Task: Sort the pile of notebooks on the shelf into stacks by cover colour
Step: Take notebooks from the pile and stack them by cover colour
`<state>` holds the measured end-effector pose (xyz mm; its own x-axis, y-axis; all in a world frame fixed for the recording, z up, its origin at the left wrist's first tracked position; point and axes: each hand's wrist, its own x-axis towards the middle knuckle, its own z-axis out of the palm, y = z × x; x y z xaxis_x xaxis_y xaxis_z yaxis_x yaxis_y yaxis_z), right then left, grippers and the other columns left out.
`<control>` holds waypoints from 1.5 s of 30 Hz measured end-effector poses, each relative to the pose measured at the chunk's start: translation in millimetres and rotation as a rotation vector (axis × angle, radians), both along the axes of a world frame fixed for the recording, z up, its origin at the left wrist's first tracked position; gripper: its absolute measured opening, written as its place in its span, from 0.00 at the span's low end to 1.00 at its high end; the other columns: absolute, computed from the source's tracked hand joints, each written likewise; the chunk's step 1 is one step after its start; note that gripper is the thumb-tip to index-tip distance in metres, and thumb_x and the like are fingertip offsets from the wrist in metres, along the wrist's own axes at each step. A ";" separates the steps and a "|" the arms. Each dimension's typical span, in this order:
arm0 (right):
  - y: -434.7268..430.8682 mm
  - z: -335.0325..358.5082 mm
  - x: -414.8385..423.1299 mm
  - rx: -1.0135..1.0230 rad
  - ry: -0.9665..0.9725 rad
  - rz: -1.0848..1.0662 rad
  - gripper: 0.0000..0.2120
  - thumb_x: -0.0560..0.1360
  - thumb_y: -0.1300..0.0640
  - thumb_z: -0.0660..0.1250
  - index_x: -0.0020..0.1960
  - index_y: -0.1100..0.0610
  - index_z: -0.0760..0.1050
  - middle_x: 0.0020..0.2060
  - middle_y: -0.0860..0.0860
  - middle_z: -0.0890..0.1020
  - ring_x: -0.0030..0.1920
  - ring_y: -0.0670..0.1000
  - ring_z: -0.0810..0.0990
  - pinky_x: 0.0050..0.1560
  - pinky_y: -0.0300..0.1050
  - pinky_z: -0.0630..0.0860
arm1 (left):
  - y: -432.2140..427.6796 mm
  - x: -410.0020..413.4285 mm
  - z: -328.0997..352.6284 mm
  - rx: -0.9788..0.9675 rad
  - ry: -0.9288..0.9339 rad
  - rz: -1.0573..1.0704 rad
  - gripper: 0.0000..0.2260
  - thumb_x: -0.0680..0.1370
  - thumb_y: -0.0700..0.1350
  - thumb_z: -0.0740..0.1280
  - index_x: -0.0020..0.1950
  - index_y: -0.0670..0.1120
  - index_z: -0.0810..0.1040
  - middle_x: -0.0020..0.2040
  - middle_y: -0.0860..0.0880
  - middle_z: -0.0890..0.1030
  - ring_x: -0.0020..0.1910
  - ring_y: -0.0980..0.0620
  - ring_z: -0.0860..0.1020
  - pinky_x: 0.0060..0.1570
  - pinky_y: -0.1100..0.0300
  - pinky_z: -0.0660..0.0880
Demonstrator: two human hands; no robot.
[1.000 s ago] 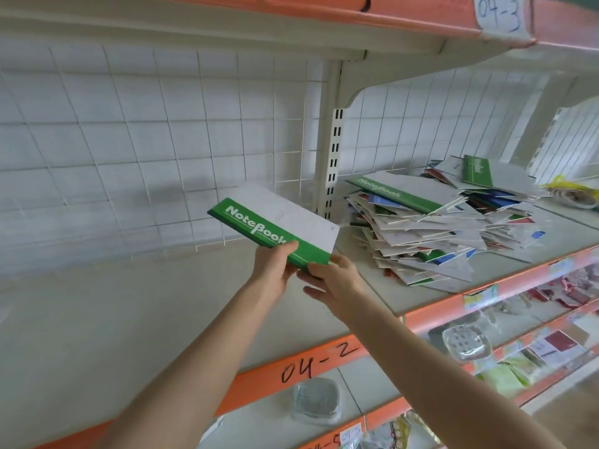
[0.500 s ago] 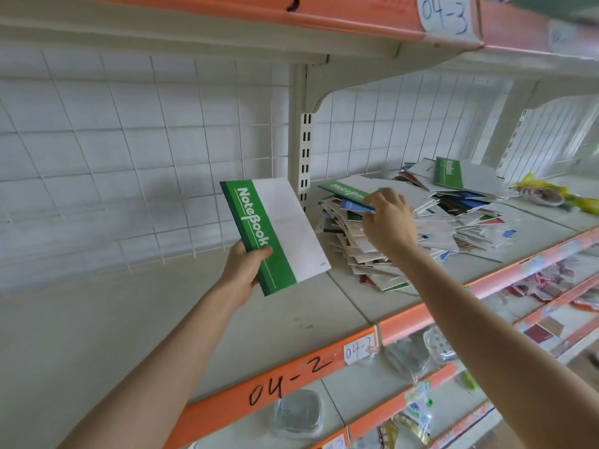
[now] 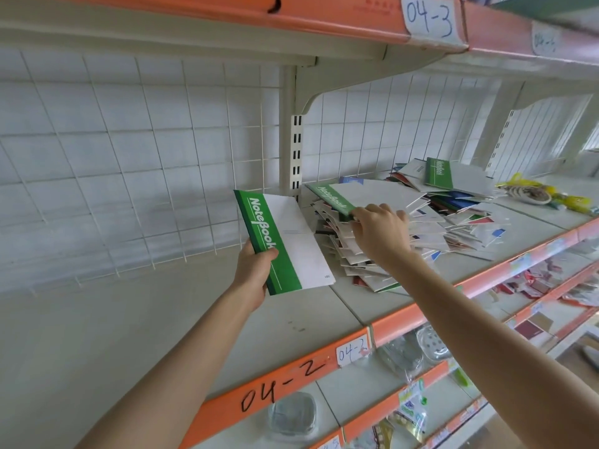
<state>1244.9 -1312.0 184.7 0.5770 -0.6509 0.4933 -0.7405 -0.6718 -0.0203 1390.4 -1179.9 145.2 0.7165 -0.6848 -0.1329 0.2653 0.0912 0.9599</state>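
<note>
1. White wire grid point(image 3: 129, 157), square-meshed, backs the pale, smooth shelf point(image 3: 129, 335). The shelf's front lip is a glossy orange strip point(image 3: 291, 377) with "04-2" handwritten on it in black.
2. The left hand point(image 3: 251, 277) holds a thin green-and-white notebook point(image 3: 282, 244) clear above the shelf board. The thumb curls over the green spine band and the fingers sit behind. The flat rectangular cover stands nearly upright, its top leaning toward 11 o'clock.
3. At 3 o'clock from it, just beside the foot of the slotted cream post point(image 3: 293, 140), lies the pile of notebooks point(image 3: 421, 228). It is a ragged, fanned heap of thin, white-edged covers with green, blue and red bands.
4. The right hand point(image 3: 381, 233) grips the near corner of the top green notebook point(image 3: 356, 197) on the pile, fingers curled over its edge. The thumb is hidden, probably underneath.
5. At 1 o'clock from that hand, another green-banded notebook point(image 3: 439, 173) lies flat on the heap's far side.
</note>
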 end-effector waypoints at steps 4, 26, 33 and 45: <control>36.8 -11.0 20.1 -0.142 -0.179 0.211 0.09 0.74 0.58 0.64 0.49 0.57 0.82 0.41 0.55 0.82 0.43 0.60 0.79 0.48 0.60 0.71 | -1.9 -6.9 3.8 -0.014 0.033 0.000 0.17 0.79 0.33 0.58 0.64 0.50 0.68 0.53 0.49 0.77 0.48 0.47 0.77 0.48 0.52 0.74; 53.5 -37.2 26.6 0.119 -0.288 0.499 0.20 0.76 0.51 0.54 0.53 0.61 0.80 0.50 0.56 0.82 0.52 0.58 0.79 0.54 0.57 0.74 | 13.0 4.2 2.5 -0.018 0.116 -0.085 0.14 0.78 0.32 0.58 0.63 0.41 0.72 0.49 0.44 0.81 0.41 0.49 0.80 0.28 0.62 0.76; -28.3 1.3 16.8 0.158 -0.016 0.107 0.20 0.80 0.52 0.54 0.71 0.54 0.64 0.70 0.54 0.66 0.71 0.56 0.61 0.69 0.56 0.57 | -3.5 -9.7 11.4 -0.059 0.048 -0.017 0.11 0.79 0.33 0.57 0.56 0.46 0.72 0.46 0.47 0.80 0.42 0.49 0.79 0.35 0.57 0.74; -60.8 -15.7 -0.6 -0.037 0.003 0.387 0.14 0.80 0.56 0.57 0.63 0.57 0.73 0.58 0.56 0.75 0.57 0.59 0.74 0.56 0.53 0.69 | -39.3 -55.4 5.8 -0.119 0.119 0.236 0.11 0.80 0.34 0.56 0.58 0.46 0.73 0.46 0.45 0.79 0.42 0.48 0.79 0.37 0.56 0.74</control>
<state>1244.3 -1372.8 169.0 0.7780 -0.3669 0.5100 -0.4322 -0.9017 0.0107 1335.0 -1219.3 151.0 0.8419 -0.5171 -0.1542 0.3334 0.2739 0.9021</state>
